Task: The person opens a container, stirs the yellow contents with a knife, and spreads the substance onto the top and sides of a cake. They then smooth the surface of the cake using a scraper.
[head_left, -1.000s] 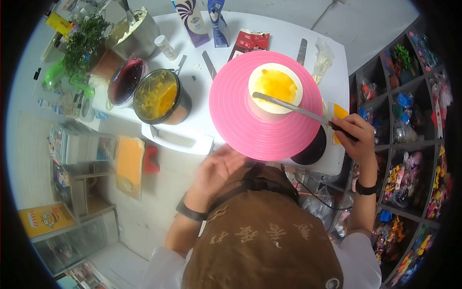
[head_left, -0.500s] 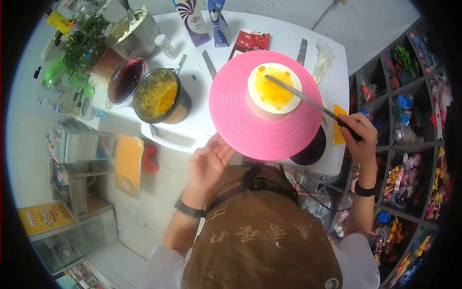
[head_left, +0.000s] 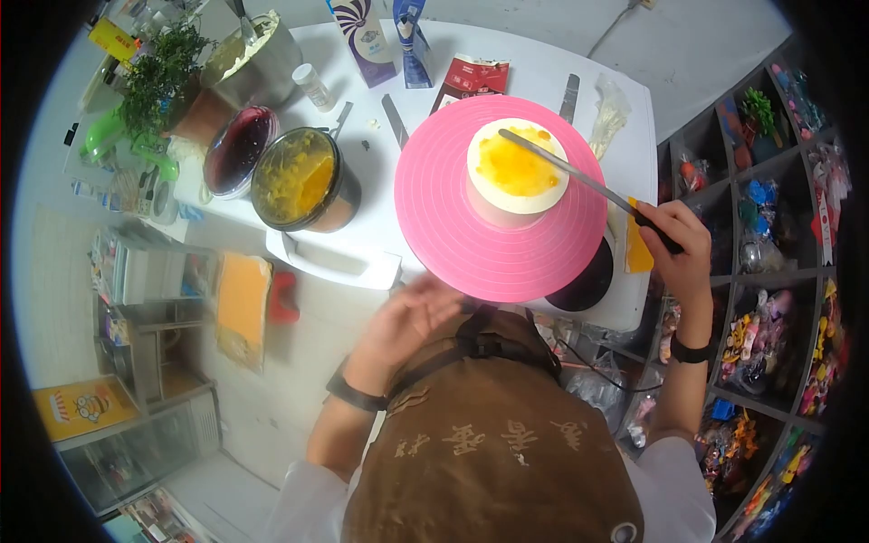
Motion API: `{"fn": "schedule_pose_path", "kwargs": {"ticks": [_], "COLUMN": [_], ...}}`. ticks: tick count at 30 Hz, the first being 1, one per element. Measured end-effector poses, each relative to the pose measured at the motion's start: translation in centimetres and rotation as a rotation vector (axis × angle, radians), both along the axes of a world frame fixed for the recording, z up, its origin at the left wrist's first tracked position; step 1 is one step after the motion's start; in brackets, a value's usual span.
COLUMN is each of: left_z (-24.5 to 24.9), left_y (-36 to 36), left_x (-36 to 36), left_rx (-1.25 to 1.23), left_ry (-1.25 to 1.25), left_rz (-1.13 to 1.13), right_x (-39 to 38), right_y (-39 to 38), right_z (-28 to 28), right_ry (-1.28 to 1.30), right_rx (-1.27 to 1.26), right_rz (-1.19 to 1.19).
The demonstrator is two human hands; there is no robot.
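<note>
My right hand (head_left: 681, 246) is closed round the dark handle of an icing spatula (head_left: 588, 183). Its long metal blade reaches left over a small round cake (head_left: 507, 210), the tip lying on the yellow fruit filling (head_left: 516, 170) spread over the top. A band of pale cream shows around that filling. The cake sits off-centre, towards the far right, on a pink cake turntable (head_left: 434, 199). My left hand (head_left: 412, 317), blurred by motion, is by the turntable's near left edge, its fingers extended with nothing in them.
Left of the turntable stand a tub of yellow filling (head_left: 294, 181), a tub of dark red filling (head_left: 237, 154) and a metal bowl of cream (head_left: 262, 68). Cartons (head_left: 364, 45) and a red packet (head_left: 472, 77) lie behind. Shelves (head_left: 760, 262) line the right side.
The spatula has swept over the top, and the yellow filling now looks smoother and wider. The turntable has turned slightly with the cake. My left hand has shifted a little along the edge.
</note>
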State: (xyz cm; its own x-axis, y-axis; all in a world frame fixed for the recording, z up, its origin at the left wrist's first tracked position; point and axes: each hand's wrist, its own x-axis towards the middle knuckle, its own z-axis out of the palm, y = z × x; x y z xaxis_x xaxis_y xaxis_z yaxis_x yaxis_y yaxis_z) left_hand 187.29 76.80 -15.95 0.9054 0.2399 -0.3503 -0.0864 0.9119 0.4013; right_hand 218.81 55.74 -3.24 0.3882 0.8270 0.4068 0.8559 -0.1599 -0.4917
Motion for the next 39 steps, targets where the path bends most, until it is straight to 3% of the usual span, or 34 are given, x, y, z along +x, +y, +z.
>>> {"fn": "schedule_pose_path", "kwargs": {"ticks": [1, 4, 7, 10, 16, 19, 22, 28, 34, 39], "left_z": [0.4, 0.3, 1.5, 2.4, 0.7, 0.6, 1.5, 0.8, 2.0, 0.3], "left_y": [-0.4, 0.1, 1.4, 1.3, -0.5, 0.6, 0.7, -0.6, 1.0, -0.7], "left_x": [0.1, -0.1, -0.5, -0.3, -0.1, -0.5, -0.3, -0.2, 0.2, 0.1], "left_rx": [0.032, 0.127, 0.018, 0.082, 0.112, -0.039, -0.008, 0.081, -0.118, -0.052], "left_ry": [-0.014, -0.078, -0.077, 0.049, -0.011, -0.071, -0.026, -0.061, -0.161, -0.090], "left_rz": [-0.101, -0.107, 0.120, 0.189, -0.087, 0.127, 0.190, -0.107, 0.284, -0.002], "right_x": [0.0, 0.2, 0.5, 0.5, 0.4, 0.8, 1.0, 0.6, 1.4, 0.9], "right_y": [0.2, -0.2, -0.6, -0.3, 0.3, -0.1, 0.1, 0.2, -0.7, 0.2], "right_z": [0.0, -0.1, -0.1, -0.1, 0.3, 0.4, 0.6, 0.3, 0.5, 0.5], "right_ry": [-0.005, 0.020, 0.035, 0.021, 0.029, 0.040, 0.009, 0.066, 0.067, 0.032], "right_rx": [-0.020, -0.077, -0.045, -0.013, -0.090, -0.049, -0.005, -0.085, -0.014, -0.054], "right_rz": [0.004, 0.090, 0.140, 0.072, 0.129, 0.136, 0.069, 0.078, 0.075, 0.058]}}
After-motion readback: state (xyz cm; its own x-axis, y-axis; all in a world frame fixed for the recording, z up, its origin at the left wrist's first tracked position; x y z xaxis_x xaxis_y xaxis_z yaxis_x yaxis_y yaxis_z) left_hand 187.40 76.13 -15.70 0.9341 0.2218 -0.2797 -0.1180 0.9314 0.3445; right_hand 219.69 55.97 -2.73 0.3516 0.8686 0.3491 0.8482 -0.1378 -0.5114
